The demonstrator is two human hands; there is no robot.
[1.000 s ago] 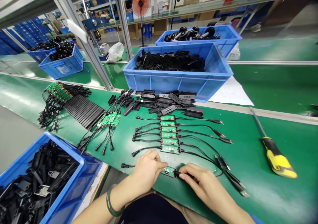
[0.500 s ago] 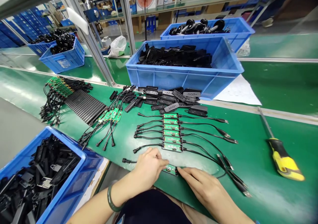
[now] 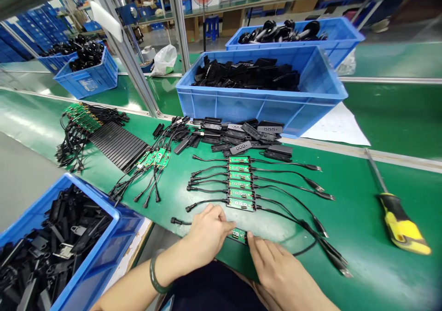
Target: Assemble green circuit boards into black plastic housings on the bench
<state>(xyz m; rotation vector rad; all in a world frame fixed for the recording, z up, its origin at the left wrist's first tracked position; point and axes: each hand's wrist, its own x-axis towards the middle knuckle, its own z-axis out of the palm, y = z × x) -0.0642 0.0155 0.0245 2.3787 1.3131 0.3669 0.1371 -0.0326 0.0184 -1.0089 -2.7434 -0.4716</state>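
At the bench's front edge lies a small green circuit board (image 3: 238, 235) in a black case, with a cable running out at each end. My left hand (image 3: 209, 233) is closed over the board's left end, its fingers pressed together and covering that part. Against the right end, my right hand (image 3: 276, 262) presses with its fingertips, the fingers close together. Just beyond them, several similar circuit boards (image 3: 241, 182) sit side by side in a column. Their plug cables reach left, and their USB cables (image 3: 326, 228) reach right.
A yellow-and-black screwdriver (image 3: 400, 223) lies at right. Loose black case covers (image 3: 241, 138) are piled before a blue bin (image 3: 262, 104). Wired boards (image 3: 157, 158) and a stack of black cases (image 3: 119, 146) are at left. Another blue bin (image 3: 117, 228) holds black parts.
My right hand has shifted its grip, with its fingers more upright on the board's right end. My left hand stays nearly in place. The whole view has shifted slightly.
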